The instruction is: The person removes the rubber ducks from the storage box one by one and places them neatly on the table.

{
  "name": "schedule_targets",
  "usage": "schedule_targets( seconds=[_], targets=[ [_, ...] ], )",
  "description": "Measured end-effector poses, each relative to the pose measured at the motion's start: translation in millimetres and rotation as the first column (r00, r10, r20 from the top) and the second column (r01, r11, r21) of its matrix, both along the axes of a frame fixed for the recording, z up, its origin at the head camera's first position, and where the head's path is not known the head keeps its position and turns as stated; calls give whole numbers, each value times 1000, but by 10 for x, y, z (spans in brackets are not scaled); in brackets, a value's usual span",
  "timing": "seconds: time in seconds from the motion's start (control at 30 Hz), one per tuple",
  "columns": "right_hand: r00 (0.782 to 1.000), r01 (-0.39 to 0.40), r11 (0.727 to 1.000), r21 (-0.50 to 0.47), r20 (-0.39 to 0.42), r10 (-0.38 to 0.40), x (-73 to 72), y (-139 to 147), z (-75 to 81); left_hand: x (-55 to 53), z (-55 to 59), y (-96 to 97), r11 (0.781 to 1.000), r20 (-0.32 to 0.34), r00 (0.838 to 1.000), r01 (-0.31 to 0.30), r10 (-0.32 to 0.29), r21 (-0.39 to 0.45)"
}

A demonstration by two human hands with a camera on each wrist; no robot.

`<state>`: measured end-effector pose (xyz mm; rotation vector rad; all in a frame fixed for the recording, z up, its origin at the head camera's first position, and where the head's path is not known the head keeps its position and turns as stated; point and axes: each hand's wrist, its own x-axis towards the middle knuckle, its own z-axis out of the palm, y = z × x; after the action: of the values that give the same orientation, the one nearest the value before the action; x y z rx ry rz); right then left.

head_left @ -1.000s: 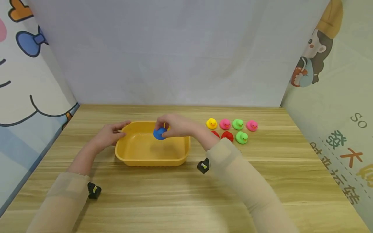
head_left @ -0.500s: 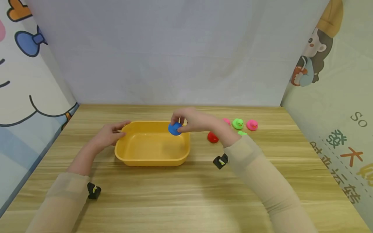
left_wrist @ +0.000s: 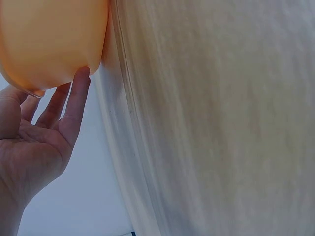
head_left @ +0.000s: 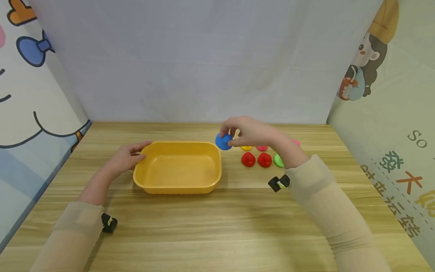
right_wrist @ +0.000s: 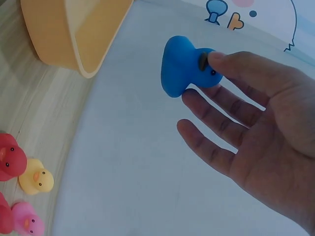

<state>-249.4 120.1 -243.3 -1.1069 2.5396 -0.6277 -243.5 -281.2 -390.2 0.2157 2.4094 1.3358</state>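
Note:
A blue rubber duck (head_left: 223, 141) is pinched by its head between the thumb and fingers of my right hand (head_left: 249, 131). It is held in the air just past the back right corner of the yellow plastic tub (head_left: 178, 189). In the right wrist view the duck (right_wrist: 179, 66) lies sideways, its flat base facing away from the palm. My left hand (head_left: 124, 160) holds the tub's left end, thumb over the rim and fingers along the outside. From the left wrist, the little finger of the left hand (left_wrist: 39, 140) touches the tub's outer wall (left_wrist: 59, 44).
Right of the tub, two red ducks (head_left: 248, 159) (head_left: 264, 160) stand on the wooden table (head_left: 204, 234). A yellow duck (head_left: 247, 148), pink ducks (head_left: 262, 148) and a green duck (head_left: 278, 161) are partly hidden by the right arm. A pale cloth hangs behind the table.
My right hand has carried the blue duck up and to the right, from above the tub to beyond its back right corner. The left hand and the tub have stayed put.

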Motion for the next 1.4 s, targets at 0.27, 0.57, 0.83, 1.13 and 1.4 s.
schedule_targets(
  seconds=[0.27, 0.57, 0.83, 1.13, 1.4],
  targets=[
    [999, 43, 999, -21, -8, -43, 52, 261, 100, -1, -11, -6, 1000, -3, 1000, -1, 1, -18],
    [996, 64, 997, -52, -65, -68, 79, 618, 94, -7, -12, -7, 1000, -6, 1000, 1, -1, -20],
    [983, 98, 992, -75, -146, -108, 117, 907, 77, 3, -4, 0, 1000, -8, 1000, 1, -1, -16],
    [978, 102, 983, -154, -168, -127, 167, 1245, -11, 9, -3, 20, 1000, -18, 1000, 1, -1, -17],
    [959, 180, 969, -169, -187, -210, 207, 1486, -187, 13, 13, 22, 1000, -9, 1000, -9, 9, -17]
  ],
)
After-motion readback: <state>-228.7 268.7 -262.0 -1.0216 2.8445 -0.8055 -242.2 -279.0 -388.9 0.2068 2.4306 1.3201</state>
